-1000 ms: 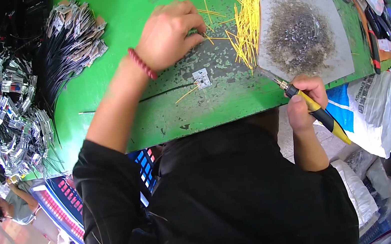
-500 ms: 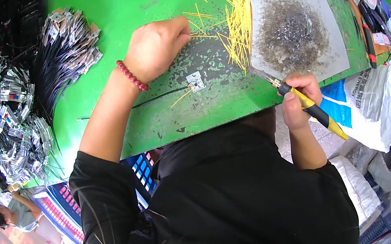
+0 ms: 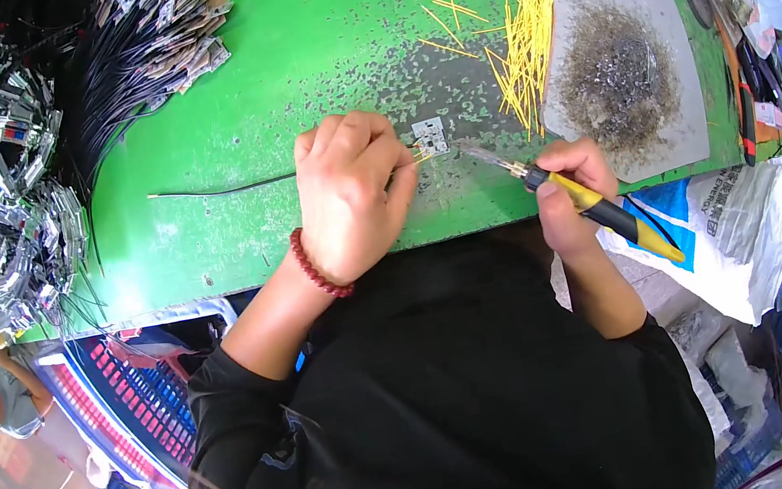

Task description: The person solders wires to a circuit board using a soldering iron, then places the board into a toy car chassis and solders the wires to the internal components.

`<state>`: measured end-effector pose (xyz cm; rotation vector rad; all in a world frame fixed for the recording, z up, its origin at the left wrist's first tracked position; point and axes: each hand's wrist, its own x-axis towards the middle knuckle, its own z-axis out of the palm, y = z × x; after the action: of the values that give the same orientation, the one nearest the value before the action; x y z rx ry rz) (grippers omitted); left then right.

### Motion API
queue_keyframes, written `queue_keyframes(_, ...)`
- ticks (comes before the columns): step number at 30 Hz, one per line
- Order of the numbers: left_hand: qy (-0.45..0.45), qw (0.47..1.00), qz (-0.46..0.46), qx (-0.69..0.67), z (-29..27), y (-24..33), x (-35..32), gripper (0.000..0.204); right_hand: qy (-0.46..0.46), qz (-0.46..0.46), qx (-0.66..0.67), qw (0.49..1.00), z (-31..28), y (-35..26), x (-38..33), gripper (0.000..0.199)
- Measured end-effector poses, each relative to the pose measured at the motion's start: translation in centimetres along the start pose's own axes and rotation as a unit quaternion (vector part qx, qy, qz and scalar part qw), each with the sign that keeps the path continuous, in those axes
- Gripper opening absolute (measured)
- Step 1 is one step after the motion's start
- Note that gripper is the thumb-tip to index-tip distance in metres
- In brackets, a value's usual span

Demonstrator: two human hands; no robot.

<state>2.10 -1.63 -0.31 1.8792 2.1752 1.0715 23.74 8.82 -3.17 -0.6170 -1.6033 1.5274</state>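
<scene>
My left hand (image 3: 352, 185), with a red bead bracelet at the wrist, is closed at the board's left edge. A short end of thin yellow wire (image 3: 421, 157) sticks out from its pinched fingertips onto the small white circuit board (image 3: 430, 135). The black cable (image 3: 221, 190) runs left from under this hand to a bare tip; its middle is hidden. My right hand (image 3: 577, 186) grips a yellow-and-black soldering iron (image 3: 613, 217). The iron's metal tip points left, close to the board's right edge; whether they touch I cannot tell.
Loose yellow wires (image 3: 523, 32) lie beside a grey sheet (image 3: 686, 89) heaped with dark residue (image 3: 618, 74). Black-cabled boards (image 3: 163, 36) and silvery connectors (image 3: 12, 180) are bunched at left on the green table (image 3: 281, 48). Red-handled pliers (image 3: 746, 115) lie far right; another person (image 3: 9, 393) is at far left.
My left hand has come down from the yellow wires to the circuit board, and a yellow end now shows at its fingertips. The soldering iron has moved left toward the board.
</scene>
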Motion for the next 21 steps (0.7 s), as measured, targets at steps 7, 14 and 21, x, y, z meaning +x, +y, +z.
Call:
queue_keyframes(7, -0.018, 1.000, -0.011, -0.011, 0.5, -0.7, -0.6, 0.011, -0.025, -0.032, -0.064, 0.997, 0.1, 0.7, 0.0, 0.019)
queue_keyframes(14, -0.010, 1.000, -0.012, -0.009, 0.8, -0.8, -0.6, 0.012, -0.070, 0.015, -0.078, 0.994, 0.2, 0.1, -0.3, 0.024)
queue_keyframes(21, -0.026, 0.999, -0.025, -0.013, 0.6, -0.6, -0.4, 0.012, -0.085, -0.020, -0.112, 0.990, 0.4, 0.0, 0.2, 0.023)
